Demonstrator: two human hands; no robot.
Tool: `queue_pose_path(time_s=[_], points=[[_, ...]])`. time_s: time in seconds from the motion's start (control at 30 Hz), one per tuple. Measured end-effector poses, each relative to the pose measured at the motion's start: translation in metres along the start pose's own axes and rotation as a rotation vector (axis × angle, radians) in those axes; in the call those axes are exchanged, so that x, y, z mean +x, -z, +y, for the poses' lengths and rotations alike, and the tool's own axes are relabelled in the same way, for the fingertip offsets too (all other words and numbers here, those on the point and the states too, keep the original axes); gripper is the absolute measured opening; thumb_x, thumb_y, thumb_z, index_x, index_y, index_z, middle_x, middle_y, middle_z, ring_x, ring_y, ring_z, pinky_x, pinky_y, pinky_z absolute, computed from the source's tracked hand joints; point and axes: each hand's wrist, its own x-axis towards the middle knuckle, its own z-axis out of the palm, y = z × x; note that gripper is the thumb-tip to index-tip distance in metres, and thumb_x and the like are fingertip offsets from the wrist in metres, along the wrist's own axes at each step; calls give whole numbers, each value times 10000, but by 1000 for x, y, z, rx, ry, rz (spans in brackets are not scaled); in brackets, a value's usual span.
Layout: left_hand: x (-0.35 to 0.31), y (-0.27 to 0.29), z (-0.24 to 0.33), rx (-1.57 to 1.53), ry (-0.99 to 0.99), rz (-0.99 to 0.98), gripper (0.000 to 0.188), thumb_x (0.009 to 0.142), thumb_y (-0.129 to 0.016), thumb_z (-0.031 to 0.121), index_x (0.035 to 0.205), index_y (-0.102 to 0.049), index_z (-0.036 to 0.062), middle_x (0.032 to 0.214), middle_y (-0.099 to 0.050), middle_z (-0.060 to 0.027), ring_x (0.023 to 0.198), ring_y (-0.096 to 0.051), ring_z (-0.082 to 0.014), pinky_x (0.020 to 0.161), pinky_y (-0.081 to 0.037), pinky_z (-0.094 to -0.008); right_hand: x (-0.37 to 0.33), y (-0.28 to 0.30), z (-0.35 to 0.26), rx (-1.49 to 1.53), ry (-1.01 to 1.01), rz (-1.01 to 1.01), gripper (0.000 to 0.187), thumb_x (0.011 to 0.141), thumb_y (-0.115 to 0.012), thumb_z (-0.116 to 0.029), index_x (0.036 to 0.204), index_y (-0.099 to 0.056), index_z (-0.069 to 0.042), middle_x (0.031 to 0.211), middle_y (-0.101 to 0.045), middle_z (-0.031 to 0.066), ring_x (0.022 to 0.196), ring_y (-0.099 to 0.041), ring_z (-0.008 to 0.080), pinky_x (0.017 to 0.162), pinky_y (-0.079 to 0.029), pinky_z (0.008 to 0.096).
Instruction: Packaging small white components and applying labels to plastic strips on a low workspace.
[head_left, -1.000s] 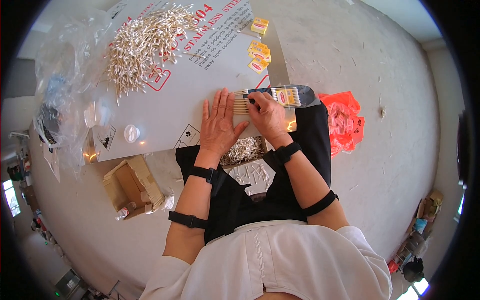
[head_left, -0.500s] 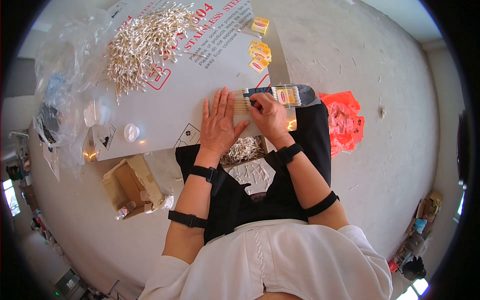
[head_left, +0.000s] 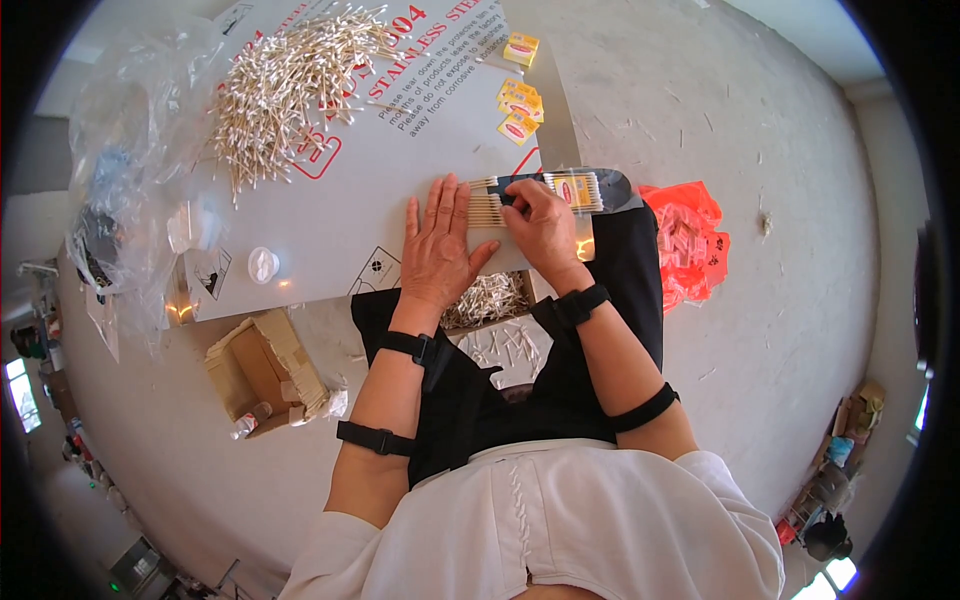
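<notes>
My left hand point(head_left: 436, 245) lies flat on the table with its fingers stretched out, over one end of a row of cotton swabs point(head_left: 485, 211) laid side by side. My right hand point(head_left: 545, 228) is at the other end of that row, its thumb and forefinger bent together over a dark strip. What the fingertips may hold cannot be made out. Just right of this hand is a clear pack of cotton swabs with a yellow label point(head_left: 574, 191). A large loose heap of cotton swabs point(head_left: 290, 100) covers the table's far left part.
Yellow cards point(head_left: 518, 127) and a small yellow stack point(head_left: 520, 49) lie along the table's right side. A round white container point(head_left: 263, 265) stands near its front. Plastic bags point(head_left: 130, 180) hang at the left. A swab-filled box point(head_left: 490, 300), an open carton point(head_left: 245, 370) and a red bag point(head_left: 690, 240) sit lower.
My right hand has shifted slightly to the right, and its forefinger has lifted a little along the dark strip. My left hand has stayed in place.
</notes>
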Motion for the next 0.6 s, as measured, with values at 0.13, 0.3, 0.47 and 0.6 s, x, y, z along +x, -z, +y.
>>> queue_pose_path(time_s=[0.13, 0.3, 0.47, 0.6], points=[[0, 0, 0, -5, -5, 2, 850, 846, -619, 487, 1483, -268, 46, 1561, -235, -125, 1452, -199, -268, 1174, -122, -498, 5, -1, 7, 52, 41, 26, 106, 765, -674, -78, 867, -649, -64, 797, -639, 103, 734, -645, 300, 642, -503, 394], [-1, 0, -2, 14, -10, -11, 841, 882, -540, 532, 1499, -227, 55, 1568, -217, -127, 1451, -200, -285, 1172, -123, -504, 21, 2, -1, -52, 98, -50, 46, 783, -638, -94, 810, -638, -57, 797, -625, 113, 774, -632, 322, 687, -495, 430], [0, -1, -1, 19, -14, 2, 830, 889, -522, 542, 1489, -247, 39, 1565, -223, -134, 1449, -206, -287, 1170, -125, -507, 34, 2, -1, -169, 156, -75, 30, 785, -624, -97, 785, -634, -68, 798, -619, 107, 761, -630, 329, 668, -498, 440], [-1, -1, -1, 13, -14, -1, 824, 895, -502, 553, 1483, -258, 30, 1562, -228, -140, 1447, -208, -289, 1169, -124, -510, 35, 1, -1, -160, 167, -76, 29, 780, -624, -99, 766, -625, -74, 790, -614, 107, 749, -629, 330, 642, -499, 441]])
